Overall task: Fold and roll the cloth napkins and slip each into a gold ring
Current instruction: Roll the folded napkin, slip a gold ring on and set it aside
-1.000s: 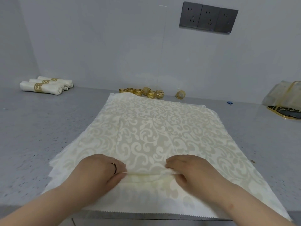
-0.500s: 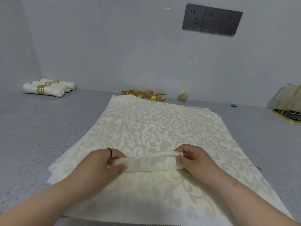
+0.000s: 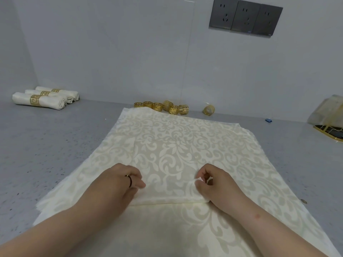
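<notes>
The right hand [image 3: 213,184] pinches the right end of a folded napkin [image 3: 167,164] between curled fingers and thumb, a bit of cloth showing in the pinch. The left hand [image 3: 118,184], a dark ring on one finger, holds the left end of the same fold, fingers bent over the cloth and thumb tucked below it. The napkin lies as a long narrow strip on top of a stack of napkins [image 3: 232,145], which is spread flat across the middle of the tabletop [image 3: 55,145] and reaches its near edge. Just beyond the stack's far edge, against the wall, sits a cluster of gold rings [image 3: 161,106], with one more ring [image 3: 209,110] a little to their right. In the far left corner lie three rolled napkins [image 3: 44,98], each inside a gold ring, side by side and touching.
</notes>
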Demonstrator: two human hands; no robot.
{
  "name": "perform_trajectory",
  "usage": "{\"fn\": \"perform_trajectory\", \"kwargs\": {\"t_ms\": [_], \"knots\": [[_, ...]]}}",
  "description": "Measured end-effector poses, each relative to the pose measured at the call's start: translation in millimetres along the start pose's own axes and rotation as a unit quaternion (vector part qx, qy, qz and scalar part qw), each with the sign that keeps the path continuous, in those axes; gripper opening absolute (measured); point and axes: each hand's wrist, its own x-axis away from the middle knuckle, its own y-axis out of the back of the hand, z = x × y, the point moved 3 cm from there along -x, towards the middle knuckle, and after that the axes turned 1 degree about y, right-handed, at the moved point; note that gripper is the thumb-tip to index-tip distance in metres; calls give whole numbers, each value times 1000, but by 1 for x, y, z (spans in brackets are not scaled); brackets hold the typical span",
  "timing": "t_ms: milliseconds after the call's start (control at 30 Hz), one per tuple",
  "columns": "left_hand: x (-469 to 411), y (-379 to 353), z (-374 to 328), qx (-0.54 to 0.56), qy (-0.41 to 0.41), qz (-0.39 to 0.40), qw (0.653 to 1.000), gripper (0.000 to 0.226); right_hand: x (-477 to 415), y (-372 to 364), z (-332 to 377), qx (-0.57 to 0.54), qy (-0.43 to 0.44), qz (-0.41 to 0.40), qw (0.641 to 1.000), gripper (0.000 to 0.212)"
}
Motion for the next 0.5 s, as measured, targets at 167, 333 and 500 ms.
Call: {"fn": "perform_trajectory", "kwargs": {"t_ms": [167,333,500], "knots": [[2,-1,10,-40,-120,19,992,56,5,-4,1,118,61,-22,991,21],[8,-3,19,-89,-136,66,984,59,4,-7,6,244,250,-66,935,15],[5,7,12,-132,-61,62,987,69,7,1,1,259,296,32,919,28]]}}
